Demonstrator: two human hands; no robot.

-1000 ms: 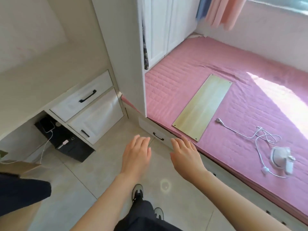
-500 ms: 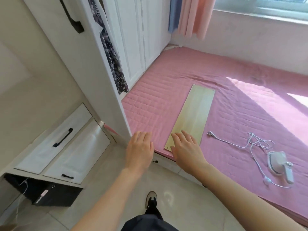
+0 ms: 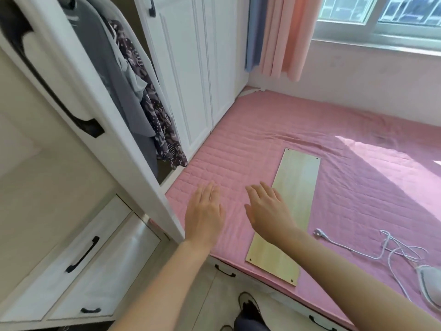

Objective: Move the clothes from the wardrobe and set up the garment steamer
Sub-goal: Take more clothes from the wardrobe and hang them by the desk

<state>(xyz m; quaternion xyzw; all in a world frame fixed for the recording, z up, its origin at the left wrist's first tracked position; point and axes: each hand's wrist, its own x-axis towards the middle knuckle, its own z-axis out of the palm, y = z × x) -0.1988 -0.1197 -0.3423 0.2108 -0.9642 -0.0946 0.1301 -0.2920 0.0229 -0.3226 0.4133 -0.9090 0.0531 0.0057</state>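
The wardrobe (image 3: 191,80) has white panelled fronts with slim black handles. Its open door (image 3: 138,187) shows the clothes hanging inside: a smooth grey garment (image 3: 119,91) and, just beside it, a thin dark purple one with a pale speckled print (image 3: 164,134), whose hem falls close to the bed's corner.

The bed (image 3: 322,139) wears a pink quilted cover stitched in small squares. A long, flat, pale wooden board (image 3: 298,182) with a small hole in each of its 4 corners lies on it. To the right, a thin white cord (image 3: 393,249) is loosely tangled, ending in a plug (image 3: 318,232) near the board. The garment steamer (image 3: 429,285), rounded and pale grey, lies on the cover at the right edge of view, partly cut off.

Both arms reach forward, palms down. The left hand (image 3: 205,216) is over the cover near the door's lower edge, fingers straight and close together. The right hand (image 3: 269,211) overlaps the board's left edge, fingers straight and slightly spread. Neither holds anything; whether they touch the bed cannot be told.

Below left are 2 white drawers (image 3: 107,271).
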